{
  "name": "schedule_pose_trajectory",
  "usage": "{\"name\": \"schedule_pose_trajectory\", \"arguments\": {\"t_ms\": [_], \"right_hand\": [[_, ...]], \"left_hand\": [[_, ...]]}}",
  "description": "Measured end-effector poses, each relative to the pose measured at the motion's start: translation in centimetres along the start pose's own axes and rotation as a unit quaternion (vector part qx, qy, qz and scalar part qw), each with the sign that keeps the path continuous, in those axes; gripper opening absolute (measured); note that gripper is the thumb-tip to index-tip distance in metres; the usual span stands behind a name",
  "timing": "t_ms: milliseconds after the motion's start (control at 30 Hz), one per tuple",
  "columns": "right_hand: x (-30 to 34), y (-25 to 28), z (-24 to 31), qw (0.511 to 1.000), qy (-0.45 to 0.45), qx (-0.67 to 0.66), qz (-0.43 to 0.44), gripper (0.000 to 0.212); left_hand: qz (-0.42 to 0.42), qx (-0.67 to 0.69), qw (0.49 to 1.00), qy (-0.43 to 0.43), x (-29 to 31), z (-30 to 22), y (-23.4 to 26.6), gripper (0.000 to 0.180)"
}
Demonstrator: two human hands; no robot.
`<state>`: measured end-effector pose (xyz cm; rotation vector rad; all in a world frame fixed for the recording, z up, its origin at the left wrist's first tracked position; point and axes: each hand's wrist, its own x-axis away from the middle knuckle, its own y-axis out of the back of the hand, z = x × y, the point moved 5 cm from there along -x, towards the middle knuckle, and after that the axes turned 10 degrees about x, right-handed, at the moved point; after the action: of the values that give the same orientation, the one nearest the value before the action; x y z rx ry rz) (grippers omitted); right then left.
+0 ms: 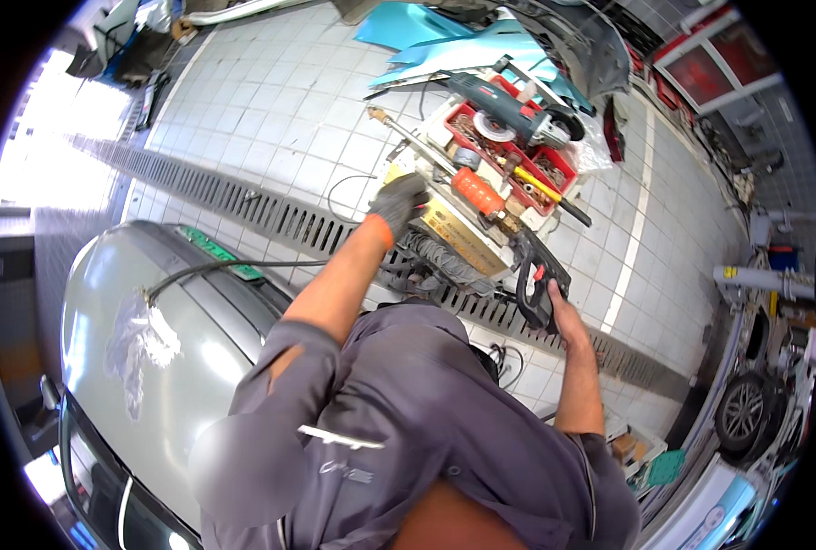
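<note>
My right hand (566,316) is wrapped around the black pistol handle of a slide-hammer dent puller (477,191). The tool has an orange cylinder on its shaft, and a long metal rod runs up and left to a brass-coloured tip. My left hand (399,202), in a grey glove with an orange cuff, hovers beside the rod, above a yellow cardboard box (463,236). Its fingers look curled, but what they hold, if anything, is hidden. To the left is a silver car panel (202,316) with a bare, scraped patch (147,344); a black cable (234,264) lies across it.
Beyond the puller, an angle grinder (500,103) rests on red trays (555,163) of small metal parts, beside a yellow-and-black-handled hammer (541,186). A slotted floor drain (243,197) crosses the tiles. Turquoise panels (463,55) lie farther off, and a wheel (743,414) stands at right.
</note>
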<state>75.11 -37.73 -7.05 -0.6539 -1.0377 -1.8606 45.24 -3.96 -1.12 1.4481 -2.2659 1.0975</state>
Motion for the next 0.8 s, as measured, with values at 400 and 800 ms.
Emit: {"name": "schedule_pose_trajectory", "arguments": {"t_ms": [400,800], "right_hand": [[-4.6,-5.0,-0.9,0.793,0.110,-0.504,0.326,0.037],[12.3,-16.6,20.4,0.818,0.222,-0.197,0.492,0.055]], "left_hand": [[0.023,-0.751,0.634,-0.185,-12.3,2.7,-5.6,0.029],[-0.017,0.553,0.795,-0.249,14.7,-11.0,14.3,0.045]]}}
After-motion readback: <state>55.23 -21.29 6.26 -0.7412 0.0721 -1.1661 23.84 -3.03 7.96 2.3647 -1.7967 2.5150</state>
